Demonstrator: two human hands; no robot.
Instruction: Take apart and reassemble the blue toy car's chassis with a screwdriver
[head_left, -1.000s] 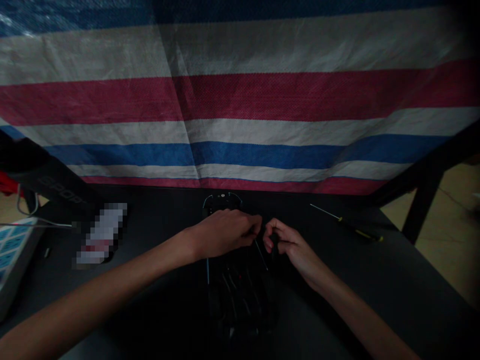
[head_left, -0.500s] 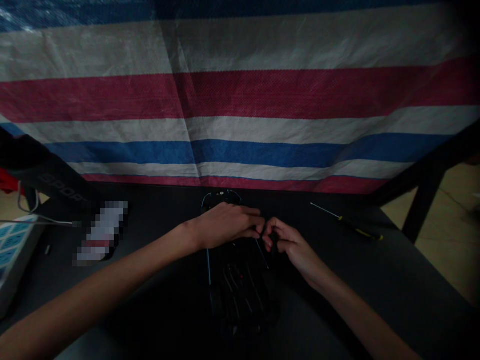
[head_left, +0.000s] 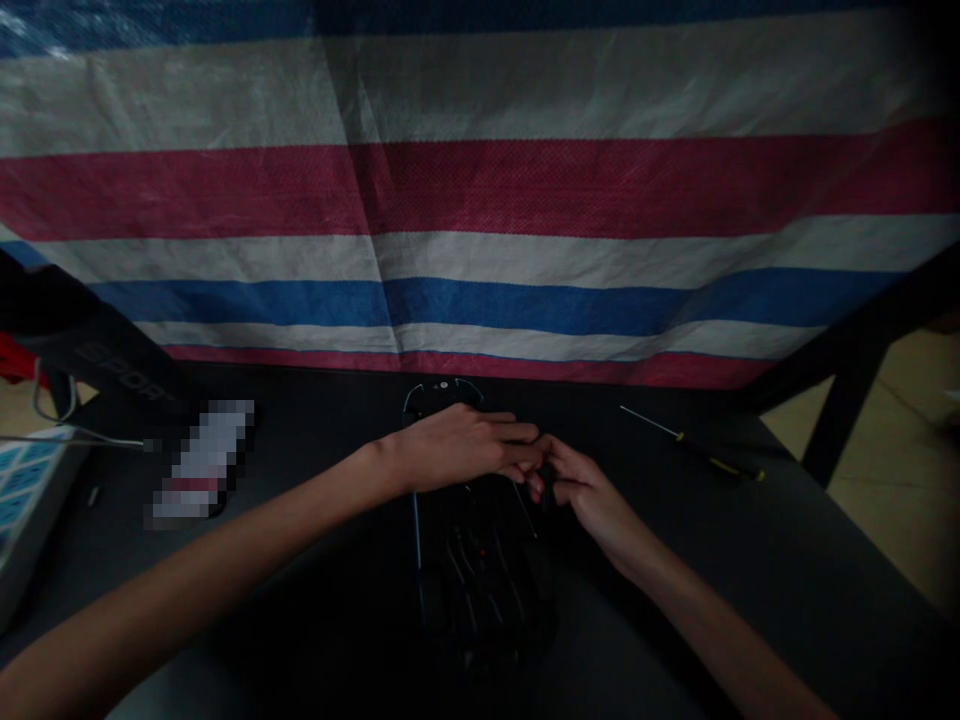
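A black toy car (head_left: 487,580) with thin pale edge lines and a small red dot lies on the dark table, long side toward me. My left hand (head_left: 469,445) reaches across its far part, palm down, fingers bent and bunched at the car's right side. There its fingertips meet those of my right hand (head_left: 574,475), whose fingers are curled in a pinch. A small dark piece (head_left: 548,487) shows between the right thumb and fingers; its kind is too dark to tell. What the left fingertips grip, if anything, is hidden.
On the right lies a screwdriver (head_left: 690,448) with a black and yellow handle. To the left are a blurred-out phone-shaped thing (head_left: 206,460), a dark cylinder lettered SPORT (head_left: 124,360), a white-and-blue box (head_left: 30,500) and a cable. A striped tarp (head_left: 480,190) hangs behind the table.
My left fingers have moved slightly to the right and now overlap the right fingertips. The right hand has barely moved, and the car stays where it was.
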